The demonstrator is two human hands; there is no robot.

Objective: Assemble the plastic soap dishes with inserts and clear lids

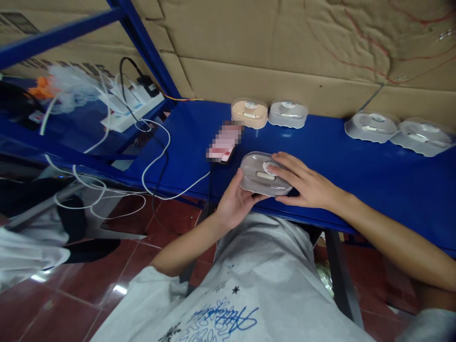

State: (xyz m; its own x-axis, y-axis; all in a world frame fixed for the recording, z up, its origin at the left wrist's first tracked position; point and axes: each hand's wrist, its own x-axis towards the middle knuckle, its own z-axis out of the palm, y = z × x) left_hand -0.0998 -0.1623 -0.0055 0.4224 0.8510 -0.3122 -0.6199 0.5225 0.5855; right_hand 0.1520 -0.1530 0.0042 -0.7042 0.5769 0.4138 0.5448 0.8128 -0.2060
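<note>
An oval grey case with a clear plastic cover (251, 176) is held just above the front edge of the blue table. My left hand (235, 202) grips its left end, with the thumb along the side and the fingers underneath. From the right, my right hand (302, 183) lies over the case and grips that end. One of its fingertips touches the round white sticker (268, 167) on the cover. Beside the sticker sits a pale elongated piece (265, 175). The underside of the case is hidden.
On the blue table (320, 152) lies a phone (224, 141) with a blurred screen. Along the cardboard stand a peach case (249, 114) and several grey ones (288, 114). White cables (167, 142) trail left from a power strip (131, 111). Another person's sleeve (32, 251) shows at left.
</note>
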